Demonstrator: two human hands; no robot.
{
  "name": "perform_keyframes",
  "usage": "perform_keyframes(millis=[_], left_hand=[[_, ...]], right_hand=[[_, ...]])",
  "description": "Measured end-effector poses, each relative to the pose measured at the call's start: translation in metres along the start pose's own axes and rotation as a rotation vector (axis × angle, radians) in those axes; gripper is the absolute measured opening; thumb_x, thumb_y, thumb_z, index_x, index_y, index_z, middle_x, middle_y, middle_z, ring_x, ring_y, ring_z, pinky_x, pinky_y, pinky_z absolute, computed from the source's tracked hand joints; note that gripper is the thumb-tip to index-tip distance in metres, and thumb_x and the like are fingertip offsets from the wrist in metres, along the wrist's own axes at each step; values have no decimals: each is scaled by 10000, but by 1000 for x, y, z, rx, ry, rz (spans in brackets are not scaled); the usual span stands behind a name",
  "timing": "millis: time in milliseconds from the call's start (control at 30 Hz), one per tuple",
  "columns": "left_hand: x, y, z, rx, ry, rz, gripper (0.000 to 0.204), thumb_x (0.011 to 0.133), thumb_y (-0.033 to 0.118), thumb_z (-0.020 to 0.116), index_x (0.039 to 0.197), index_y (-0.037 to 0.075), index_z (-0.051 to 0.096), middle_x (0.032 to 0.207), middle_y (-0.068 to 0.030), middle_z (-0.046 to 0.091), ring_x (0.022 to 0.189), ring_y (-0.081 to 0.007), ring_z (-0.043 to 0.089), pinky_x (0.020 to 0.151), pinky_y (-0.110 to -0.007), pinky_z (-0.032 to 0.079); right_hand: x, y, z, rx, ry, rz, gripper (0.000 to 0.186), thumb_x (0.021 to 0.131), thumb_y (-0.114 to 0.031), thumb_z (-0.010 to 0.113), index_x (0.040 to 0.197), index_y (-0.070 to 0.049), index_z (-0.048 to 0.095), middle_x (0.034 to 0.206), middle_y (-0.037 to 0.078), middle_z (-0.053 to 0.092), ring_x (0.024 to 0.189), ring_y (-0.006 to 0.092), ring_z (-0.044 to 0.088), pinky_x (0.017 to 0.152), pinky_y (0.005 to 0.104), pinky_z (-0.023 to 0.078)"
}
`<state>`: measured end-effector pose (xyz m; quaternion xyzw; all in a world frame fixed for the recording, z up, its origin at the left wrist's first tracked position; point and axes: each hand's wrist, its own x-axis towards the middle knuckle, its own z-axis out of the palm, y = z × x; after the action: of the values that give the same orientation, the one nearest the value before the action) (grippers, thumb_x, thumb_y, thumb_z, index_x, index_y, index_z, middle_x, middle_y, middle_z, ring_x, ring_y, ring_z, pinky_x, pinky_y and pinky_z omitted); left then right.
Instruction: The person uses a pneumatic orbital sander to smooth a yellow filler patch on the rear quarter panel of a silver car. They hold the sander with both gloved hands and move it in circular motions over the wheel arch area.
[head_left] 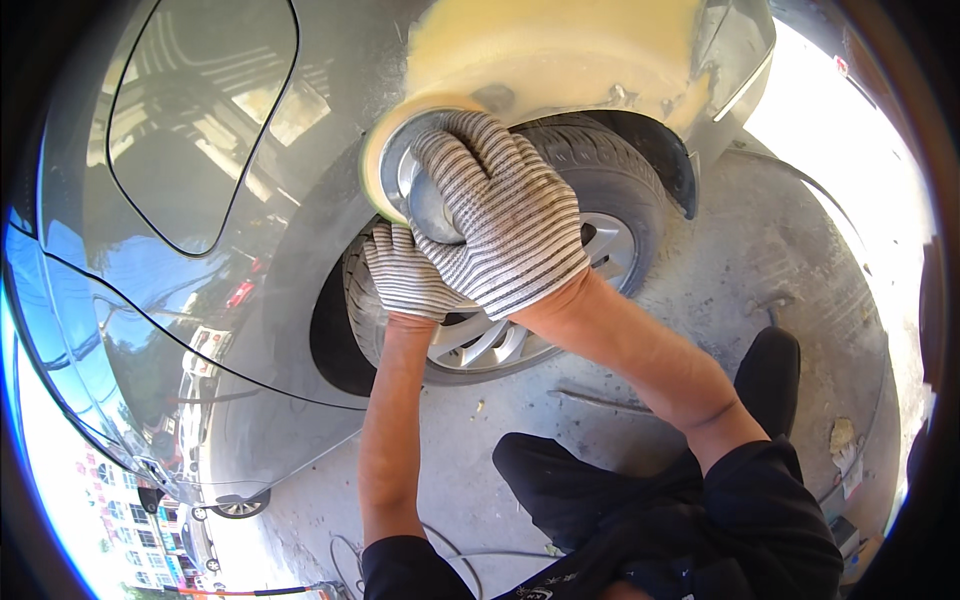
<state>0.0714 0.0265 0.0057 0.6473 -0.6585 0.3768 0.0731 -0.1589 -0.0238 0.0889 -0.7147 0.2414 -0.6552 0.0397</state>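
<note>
My right hand (500,210), in a striped knit glove, is closed over the top of a round metal sander (405,150) with a pale pad. The sander rests against a yellow filler patch (550,45) on a grey car body panel (200,300), at the edge of the wheel arch. My left hand (410,275), gloved alike, is just below the sander in front of the tyre, its fingers curled and close together; what they grip is hidden. The tyre (610,160) and silver alloy wheel (490,345) sit behind both hands.
The panel has a fuel flap (190,120) at upper left. Hoses (450,550) lie on the concrete floor (780,250) by my dark-clad knees. A bent rod or hose (600,400) lies below the wheel. Parked cars and a building appear at lower left.
</note>
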Motion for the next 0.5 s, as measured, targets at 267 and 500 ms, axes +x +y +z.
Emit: perform_keyframes(millis=[267, 500], left_hand=[[1, 2, -3, -28, -21, -6, 928, 701, 687, 780, 1356, 41, 664, 1298, -270, 631, 1237, -568, 562, 1054, -708, 406], [6, 4, -5, 14, 6, 4, 952, 670, 687, 797, 1360, 46, 663, 1317, -279, 621, 1222, -561, 575, 1037, -723, 413]], right_hand=[[-2, -2, -2, -5, -6, 0, 599, 696, -253, 926, 1217, -54, 709, 1247, 183, 687, 1034, 377, 734, 900, 467, 640], [-2, 0, -5, -10, -37, 38, 659, 678, -249, 933, 1260, -58, 690, 1259, 187, 682, 1062, 382, 729, 909, 481, 636]])
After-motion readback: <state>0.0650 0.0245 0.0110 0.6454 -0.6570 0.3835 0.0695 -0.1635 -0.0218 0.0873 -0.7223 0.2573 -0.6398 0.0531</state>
